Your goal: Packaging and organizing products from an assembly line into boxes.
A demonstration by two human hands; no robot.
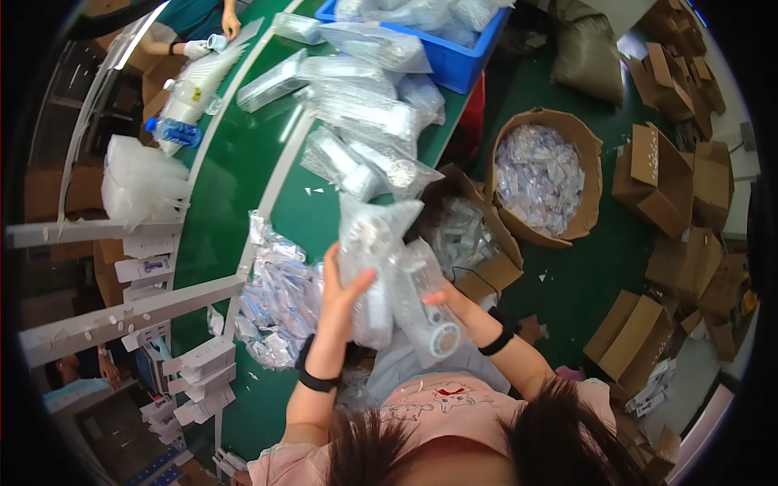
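Observation:
Two bags of clear plastic are in my hands, held in front of my body past the table's edge. My left hand grips the side of one puffy bag, its thumb across the front and a pale round part showing through near the top. In my right hand is a second clear bag, tilted, with a light-blue ring-shaped end at its lower side. The two bags touch each other. Just beyond lies a heap of similar clear bags on the green table.
Small flat packets are heaped left of my hands. A blue bin of bags stands at the far end. A round carton of packets and an open carton stand at right. Across the table, a co-worker's gloved hand holds a cup-shaped part.

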